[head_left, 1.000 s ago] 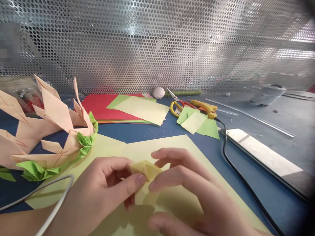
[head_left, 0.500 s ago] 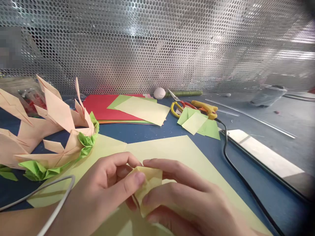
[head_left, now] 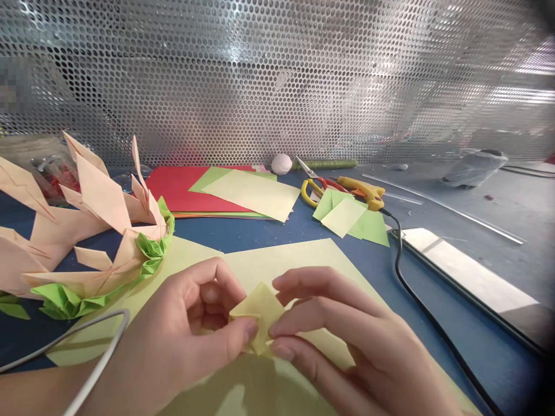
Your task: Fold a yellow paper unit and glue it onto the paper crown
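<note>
One folded yellow paper piece (head_left: 262, 303), between the hands, above a pale yellow sheet (head_left: 299, 254). Left hand (head_left: 191, 332): pinches its left side. Right hand (head_left: 359, 341): pinches its lower right edge.

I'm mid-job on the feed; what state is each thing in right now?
Left hand: closed on the paper, thumb in front
Right hand: fingertips at the paper's right edge
Small yellow paper: folded
Large yellow sheet: spread under the hands
Pink paper piece: folded, points upward
Red paper: stacked flat
Scissors: lying down, partly covered
</note>
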`<act>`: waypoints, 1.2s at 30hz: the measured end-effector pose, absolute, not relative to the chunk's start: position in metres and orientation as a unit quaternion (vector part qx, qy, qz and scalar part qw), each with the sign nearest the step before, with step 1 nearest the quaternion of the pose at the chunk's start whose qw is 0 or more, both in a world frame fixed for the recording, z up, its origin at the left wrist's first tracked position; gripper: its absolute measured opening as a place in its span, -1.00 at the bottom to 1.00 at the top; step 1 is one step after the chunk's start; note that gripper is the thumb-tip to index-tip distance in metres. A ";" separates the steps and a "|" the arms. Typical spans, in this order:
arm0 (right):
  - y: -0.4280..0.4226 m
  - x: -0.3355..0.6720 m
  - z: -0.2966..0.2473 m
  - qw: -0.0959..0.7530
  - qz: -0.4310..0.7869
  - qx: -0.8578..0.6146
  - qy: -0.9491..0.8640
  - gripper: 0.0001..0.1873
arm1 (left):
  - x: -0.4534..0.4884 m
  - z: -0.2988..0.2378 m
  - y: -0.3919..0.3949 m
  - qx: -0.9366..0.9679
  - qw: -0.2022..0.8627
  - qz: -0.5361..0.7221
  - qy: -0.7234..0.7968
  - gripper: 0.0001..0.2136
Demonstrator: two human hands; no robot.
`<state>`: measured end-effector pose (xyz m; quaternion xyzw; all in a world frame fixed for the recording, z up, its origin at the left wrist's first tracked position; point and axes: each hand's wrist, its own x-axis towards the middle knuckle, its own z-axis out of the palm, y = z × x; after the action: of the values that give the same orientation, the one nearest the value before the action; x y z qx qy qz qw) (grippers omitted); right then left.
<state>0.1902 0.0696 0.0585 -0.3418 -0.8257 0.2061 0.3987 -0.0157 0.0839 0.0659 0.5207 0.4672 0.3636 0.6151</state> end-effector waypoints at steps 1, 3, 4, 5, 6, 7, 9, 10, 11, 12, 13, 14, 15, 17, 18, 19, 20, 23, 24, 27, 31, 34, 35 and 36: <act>0.070 0.190 0.059 0.404 0.210 -0.344 -0.821 -0.88 | -0.017 0.064 0.084 0.529 0.614 0.363 0.459 -0.79; 0.070 0.188 0.059 0.405 0.221 -0.346 -0.817 -0.88 | -0.018 0.061 0.085 0.535 0.617 0.357 0.454 -0.81; 0.070 0.187 0.059 0.403 0.227 -0.346 -0.816 -0.88 | -0.019 0.061 0.085 0.532 0.619 0.353 0.457 -0.82; 0.070 0.186 0.060 0.403 0.233 -0.348 -0.814 -0.88 | -0.019 0.061 0.085 0.530 0.624 0.346 0.458 -0.82; 0.070 0.186 0.060 0.401 0.239 -0.351 -0.811 -0.88 | -0.019 0.061 0.084 0.527 0.630 0.340 0.459 -0.81; 0.070 0.185 0.060 0.401 0.245 -0.354 -0.809 -0.88 | -0.020 0.062 0.084 0.521 0.634 0.338 0.461 -0.79; 0.070 0.185 0.060 0.403 0.256 -0.353 -0.805 -0.87 | -0.020 0.063 0.083 0.507 0.641 0.341 0.464 -0.75; 0.069 0.185 0.060 0.402 0.259 -0.352 -0.805 -0.86 | -0.020 0.063 0.083 0.503 0.645 0.342 0.463 -0.73; 0.068 0.185 0.060 0.400 0.262 -0.351 -0.805 -0.84 | -0.020 0.064 0.083 0.501 0.647 0.343 0.462 -0.72; 0.068 0.185 0.059 0.398 0.264 -0.357 -0.803 -0.83 | -0.020 0.064 0.083 0.502 0.647 0.339 0.462 -0.73; 0.067 0.184 0.059 0.399 0.267 -0.365 -0.798 -0.83 | -0.020 0.065 0.082 0.506 0.646 0.333 0.464 -0.73; 0.067 0.184 0.058 0.397 0.272 -0.375 -0.792 -0.82 | -0.019 0.065 0.082 0.509 0.644 0.326 0.469 -0.74; 0.067 0.183 0.057 0.398 0.278 -0.386 -0.784 -0.82 | -0.018 0.065 0.081 0.511 0.639 0.320 0.478 -0.75; 0.066 0.180 0.055 0.397 0.293 -0.393 -0.776 -0.80 | -0.017 0.066 0.081 0.513 0.634 0.307 0.490 -0.77; 0.066 0.180 0.054 0.397 0.297 -0.393 -0.774 -0.79 | -0.016 0.066 0.081 0.517 0.633 0.305 0.489 -0.76; 0.066 0.179 0.054 0.394 0.300 -0.393 -0.775 -0.78 | -0.016 0.066 0.081 0.518 0.635 0.301 0.489 -0.76; 0.066 0.179 0.054 0.392 0.303 -0.396 -0.774 -0.78 | -0.016 0.066 0.081 0.519 0.635 0.298 0.488 -0.76; 0.065 0.180 0.055 0.380 0.318 -0.396 -0.773 -0.78 | -0.016 0.065 0.082 0.524 0.633 0.291 0.490 -0.75; 0.064 0.181 0.055 0.372 0.325 -0.393 -0.775 -0.78 | -0.016 0.065 0.081 0.531 0.628 0.286 0.492 -0.75; 0.063 0.184 0.054 0.351 0.341 -0.384 -0.783 -0.80 | -0.017 0.064 0.078 0.573 0.595 0.264 0.498 -0.79; 0.066 0.184 0.056 0.368 0.306 -0.361 -0.800 -0.80 | -0.016 0.065 0.077 0.600 0.564 0.274 0.496 -0.83; 0.070 0.183 0.057 0.385 0.279 -0.321 -0.819 -0.80 | -0.015 0.064 0.079 0.567 0.585 0.302 0.495 -0.85; 0.071 0.183 0.057 0.386 0.271 -0.314 -0.824 -0.80 | -0.015 0.064 0.080 0.559 0.593 0.307 0.492 -0.83; 0.072 0.183 0.056 0.385 0.262 -0.311 -0.829 -0.78 | -0.015 0.063 0.081 0.552 0.597 0.313 0.491 -0.81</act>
<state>0.1833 0.0720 0.0564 -0.3114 -0.8287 0.2616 0.3846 -0.0152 0.0809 0.0633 0.5515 0.4908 0.3132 0.5973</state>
